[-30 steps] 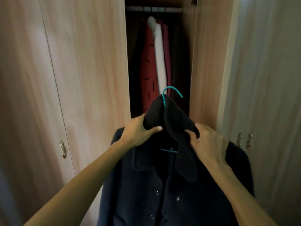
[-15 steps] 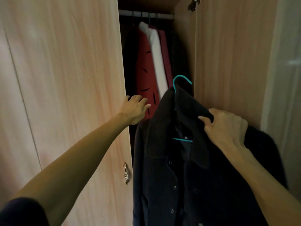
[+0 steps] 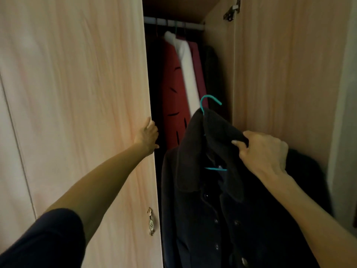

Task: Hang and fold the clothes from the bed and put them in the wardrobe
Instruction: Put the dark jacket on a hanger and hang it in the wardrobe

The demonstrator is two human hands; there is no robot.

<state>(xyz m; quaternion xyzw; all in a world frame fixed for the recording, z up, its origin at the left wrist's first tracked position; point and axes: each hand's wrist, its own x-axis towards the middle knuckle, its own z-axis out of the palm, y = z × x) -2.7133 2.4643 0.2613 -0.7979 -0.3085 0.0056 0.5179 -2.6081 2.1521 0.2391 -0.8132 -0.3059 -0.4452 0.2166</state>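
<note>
Right hand (image 3: 264, 153) grips dark coat (image 3: 201, 213); left hand (image 3: 147, 135) holds wardrobe door (image 3: 87, 93)

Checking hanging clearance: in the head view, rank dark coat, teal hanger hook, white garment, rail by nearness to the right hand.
1. dark coat: gripped by right hand
2. teal hanger hook: up-left
3. white garment: hanging inside
4. rail: top

Red garment (image 3: 172, 89) with dark dashes, white garment (image 3: 188, 74) touching it, maroon garment (image 3: 197, 70) alongside, pale wall (image 3: 347, 113) far right
</note>
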